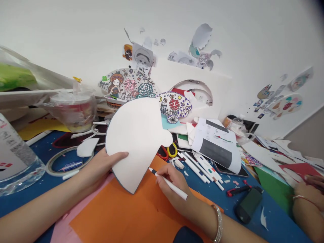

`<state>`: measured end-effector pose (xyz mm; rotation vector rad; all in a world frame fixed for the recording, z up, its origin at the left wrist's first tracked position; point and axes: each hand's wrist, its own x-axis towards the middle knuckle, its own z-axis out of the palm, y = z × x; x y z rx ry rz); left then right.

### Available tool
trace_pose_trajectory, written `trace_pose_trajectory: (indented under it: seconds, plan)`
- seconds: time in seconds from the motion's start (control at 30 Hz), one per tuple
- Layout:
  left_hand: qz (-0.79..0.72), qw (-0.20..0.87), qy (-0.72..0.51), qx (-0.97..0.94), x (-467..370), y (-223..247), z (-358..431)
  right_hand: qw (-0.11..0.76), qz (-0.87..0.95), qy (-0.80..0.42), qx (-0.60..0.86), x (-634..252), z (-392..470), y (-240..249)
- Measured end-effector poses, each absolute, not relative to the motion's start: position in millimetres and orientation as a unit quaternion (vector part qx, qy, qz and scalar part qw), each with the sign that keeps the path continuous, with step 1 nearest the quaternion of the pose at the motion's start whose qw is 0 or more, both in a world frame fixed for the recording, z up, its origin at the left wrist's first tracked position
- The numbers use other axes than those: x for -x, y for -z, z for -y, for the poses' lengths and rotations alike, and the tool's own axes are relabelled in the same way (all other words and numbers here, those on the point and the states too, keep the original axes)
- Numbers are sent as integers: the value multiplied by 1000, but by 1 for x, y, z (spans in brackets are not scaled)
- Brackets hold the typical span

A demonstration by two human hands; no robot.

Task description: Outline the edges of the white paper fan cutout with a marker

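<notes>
A white fan-shaped cutout [136, 135] is held up and tilted over the orange paper [121, 216]. My left hand [106, 163] grips its left edge, the thumb lying on the front and the other fingers hidden behind. A dark line runs along parts of the cutout's rim. In my right hand [172, 184] is a white marker [174, 187], pinched between thumb and fingers. The marker's dark tip is at the cutout's lower right edge; whether it touches, I cannot tell.
Several white markers [194, 168], scissors [172, 150] and a printed sheet [217, 143] lie beyond. A tape ring [50, 165] and plastic-wrapped cup [73, 109] stand left. A dark green object [249, 204] lies right, near another person's hand [307, 202]. Decorated cutouts [130, 84] lean at the back.
</notes>
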<state>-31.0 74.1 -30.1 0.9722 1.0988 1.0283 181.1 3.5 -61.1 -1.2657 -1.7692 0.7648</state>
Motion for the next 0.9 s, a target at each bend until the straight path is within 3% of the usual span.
trace_pose_trajectory:
  seconds: [0.9]
  plan:
    - [-467, 638, -444, -423, 32, 31, -75, 435, 668, -330, 505, -179, -9, 60]
